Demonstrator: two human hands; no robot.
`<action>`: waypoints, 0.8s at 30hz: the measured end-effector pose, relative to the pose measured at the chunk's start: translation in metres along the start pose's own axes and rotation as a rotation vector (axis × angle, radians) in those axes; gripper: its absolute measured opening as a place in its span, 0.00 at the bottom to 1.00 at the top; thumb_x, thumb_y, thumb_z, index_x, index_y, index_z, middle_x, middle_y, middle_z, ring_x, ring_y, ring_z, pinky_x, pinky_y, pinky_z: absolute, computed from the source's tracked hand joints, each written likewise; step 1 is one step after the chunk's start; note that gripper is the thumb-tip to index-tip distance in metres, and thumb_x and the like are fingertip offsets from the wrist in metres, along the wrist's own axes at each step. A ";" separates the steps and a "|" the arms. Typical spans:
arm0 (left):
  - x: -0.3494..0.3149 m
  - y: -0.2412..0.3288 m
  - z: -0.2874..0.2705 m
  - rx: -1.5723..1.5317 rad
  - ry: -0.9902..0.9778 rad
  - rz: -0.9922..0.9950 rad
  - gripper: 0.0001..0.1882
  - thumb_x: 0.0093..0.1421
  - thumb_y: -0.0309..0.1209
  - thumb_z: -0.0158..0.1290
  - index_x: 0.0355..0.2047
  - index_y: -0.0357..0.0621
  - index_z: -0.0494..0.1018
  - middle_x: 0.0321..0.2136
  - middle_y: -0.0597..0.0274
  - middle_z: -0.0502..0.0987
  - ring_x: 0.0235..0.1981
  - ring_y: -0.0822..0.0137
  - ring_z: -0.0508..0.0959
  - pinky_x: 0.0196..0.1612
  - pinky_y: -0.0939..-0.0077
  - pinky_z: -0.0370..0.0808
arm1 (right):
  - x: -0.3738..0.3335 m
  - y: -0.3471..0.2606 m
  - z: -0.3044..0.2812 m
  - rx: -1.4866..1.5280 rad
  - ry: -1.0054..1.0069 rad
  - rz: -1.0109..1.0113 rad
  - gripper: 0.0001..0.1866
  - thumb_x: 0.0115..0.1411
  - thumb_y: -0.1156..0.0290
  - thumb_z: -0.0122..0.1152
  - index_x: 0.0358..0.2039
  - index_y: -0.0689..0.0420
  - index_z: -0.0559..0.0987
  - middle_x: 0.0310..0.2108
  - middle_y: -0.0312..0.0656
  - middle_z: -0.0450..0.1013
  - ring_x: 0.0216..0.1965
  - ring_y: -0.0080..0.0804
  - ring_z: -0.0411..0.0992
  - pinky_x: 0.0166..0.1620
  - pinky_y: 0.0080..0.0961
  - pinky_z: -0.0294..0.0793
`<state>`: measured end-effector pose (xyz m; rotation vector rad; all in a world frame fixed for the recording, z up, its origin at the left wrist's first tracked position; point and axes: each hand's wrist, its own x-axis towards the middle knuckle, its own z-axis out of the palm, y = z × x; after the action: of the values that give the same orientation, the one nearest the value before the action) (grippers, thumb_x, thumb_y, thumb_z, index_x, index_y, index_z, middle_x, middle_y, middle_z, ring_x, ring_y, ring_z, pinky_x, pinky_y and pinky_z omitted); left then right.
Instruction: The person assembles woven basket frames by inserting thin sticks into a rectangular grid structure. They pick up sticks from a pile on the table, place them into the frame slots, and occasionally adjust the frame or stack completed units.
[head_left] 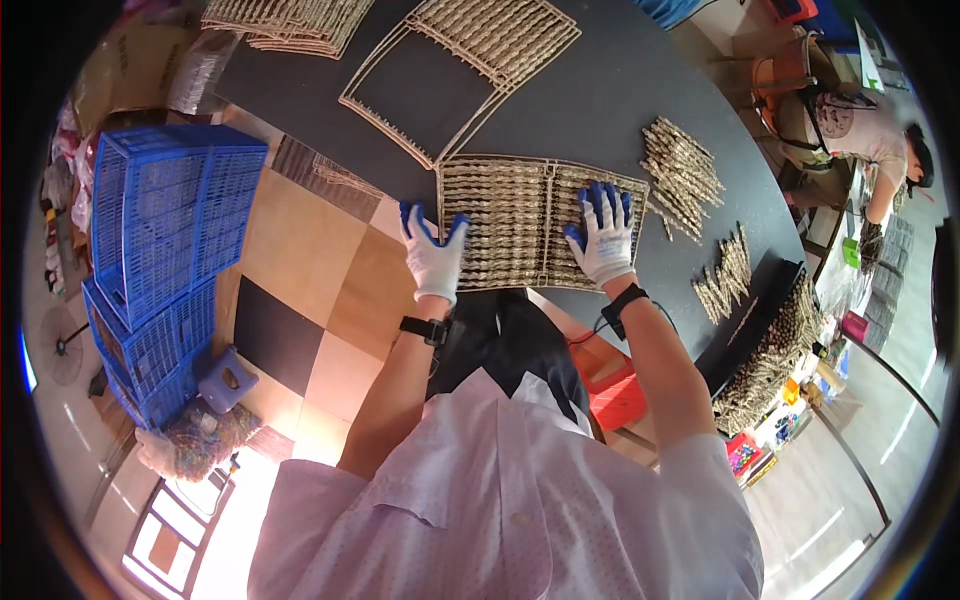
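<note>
A rectangular rack (pixel 500 222) with a thin gold-coloured rim, filled with rows of knobbly gold rods, lies at the near edge of the dark table. A crossbar splits it into two sections. My left hand (pixel 435 262), in a white glove with blue fingertips, is at its left edge with thumb and fingers apart. Spread flat over its right section is my gloved right hand (pixel 605 240), fingers pointing away from me. Beyond lies a second rack (pixel 490 40), its far section full of rods and its near section a bare frame.
On the dark table (pixel 590 105) lie a pile of loose rods (pixel 682 180) and a smaller pile (pixel 724 275). A black bin of rods (pixel 770 360) stands at the right. Stacked racks (pixel 290 25) lie far left. Blue crates (pixel 165 220) stand left; another person (pixel 850 130) works far right.
</note>
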<state>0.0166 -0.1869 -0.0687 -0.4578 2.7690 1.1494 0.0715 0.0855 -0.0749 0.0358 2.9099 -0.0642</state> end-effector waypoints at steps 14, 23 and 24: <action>-0.004 0.036 -0.023 -0.460 -0.446 -0.264 0.10 0.58 0.22 0.53 0.40 0.33 0.75 0.32 0.63 0.79 0.29 0.77 0.75 0.33 0.81 0.75 | -0.001 0.005 0.003 0.043 0.080 -0.009 0.37 0.55 0.48 0.58 0.60 0.54 0.63 0.63 0.49 0.54 0.65 0.50 0.49 0.66 0.54 0.43; 0.004 -0.046 0.008 -0.683 -0.453 -0.390 0.13 0.62 0.24 0.50 0.46 0.33 0.72 0.38 0.62 0.78 0.35 0.71 0.77 0.41 0.77 0.75 | 0.002 0.005 0.001 0.168 0.267 -0.134 0.34 0.53 0.52 0.61 0.57 0.52 0.65 0.59 0.47 0.58 0.62 0.50 0.53 0.63 0.54 0.48; -0.007 -0.049 0.009 -0.722 -0.449 -0.385 0.13 0.62 0.25 0.50 0.47 0.33 0.72 0.38 0.62 0.78 0.36 0.71 0.77 0.42 0.77 0.75 | -0.001 0.008 0.001 0.172 0.260 -0.153 0.33 0.53 0.52 0.61 0.57 0.51 0.65 0.59 0.47 0.58 0.62 0.49 0.53 0.63 0.54 0.48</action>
<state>0.0388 -0.2120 -0.1066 -0.6504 1.7379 1.8324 0.0731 0.0932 -0.0762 -0.1614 3.1526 -0.3610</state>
